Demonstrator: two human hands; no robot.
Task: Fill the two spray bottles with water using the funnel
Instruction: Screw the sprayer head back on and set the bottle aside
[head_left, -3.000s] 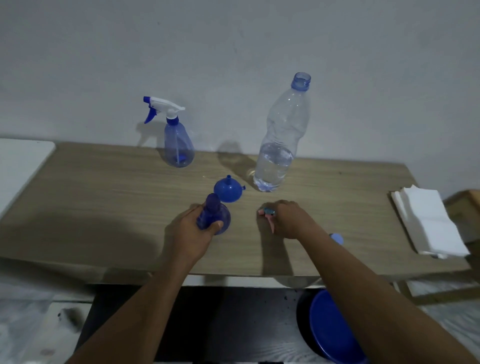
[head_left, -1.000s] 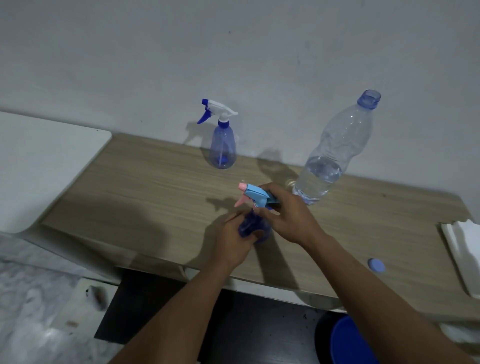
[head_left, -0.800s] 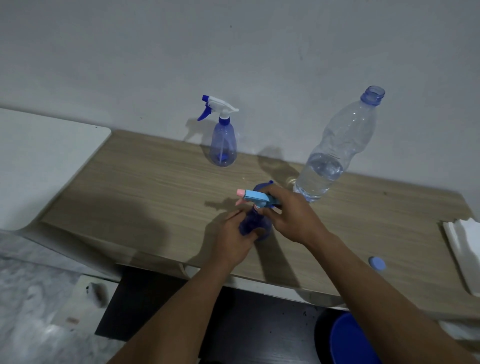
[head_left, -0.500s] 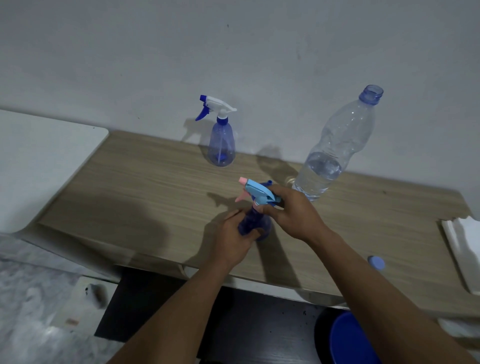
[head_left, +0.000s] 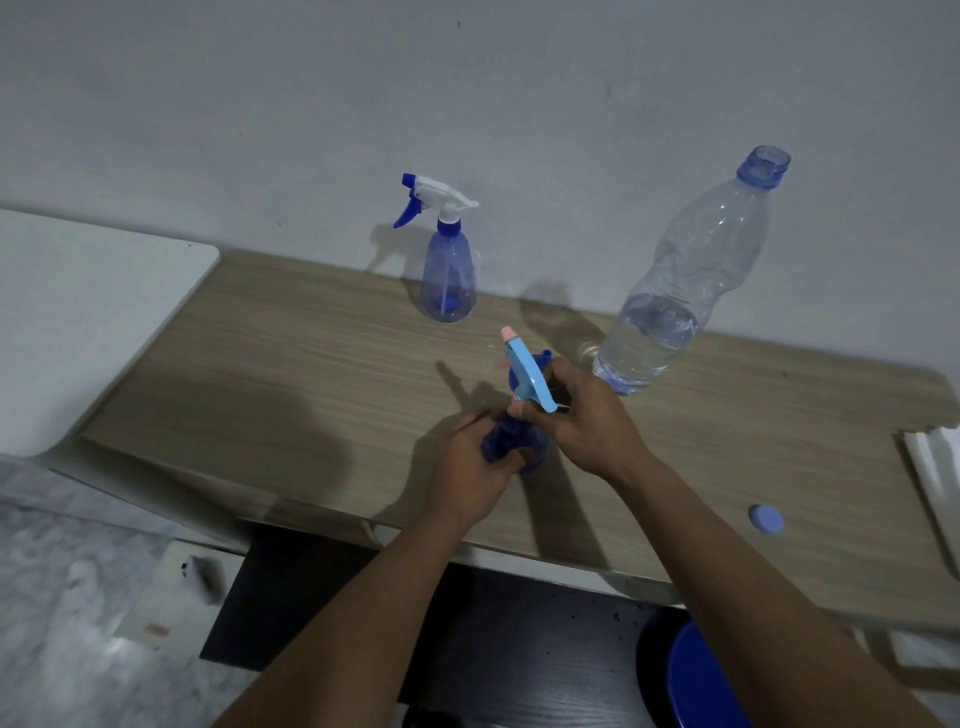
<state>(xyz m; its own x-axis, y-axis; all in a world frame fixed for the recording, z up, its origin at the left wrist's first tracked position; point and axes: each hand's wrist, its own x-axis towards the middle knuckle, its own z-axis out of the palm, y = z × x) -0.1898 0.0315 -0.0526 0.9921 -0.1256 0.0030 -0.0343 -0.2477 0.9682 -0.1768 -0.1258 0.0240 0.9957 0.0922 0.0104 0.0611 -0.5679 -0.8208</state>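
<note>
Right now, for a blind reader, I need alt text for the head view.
The left hand grips a dark blue spray bottle on a wooden table while the right hand holds its light blue trigger head at the neck. Behind stand a second spray bottle and an uncapped, partly filled water bottle.

No writing can be read anywhere. The clear water bottle (head_left: 675, 291), the pale spray bottle (head_left: 448, 280) by the wall, the dark blue spray bottle (head_left: 511, 434) and the small blue cap (head_left: 765, 519) on the tabletop (head_left: 311, 374) show no legible label, brand or number.
</note>
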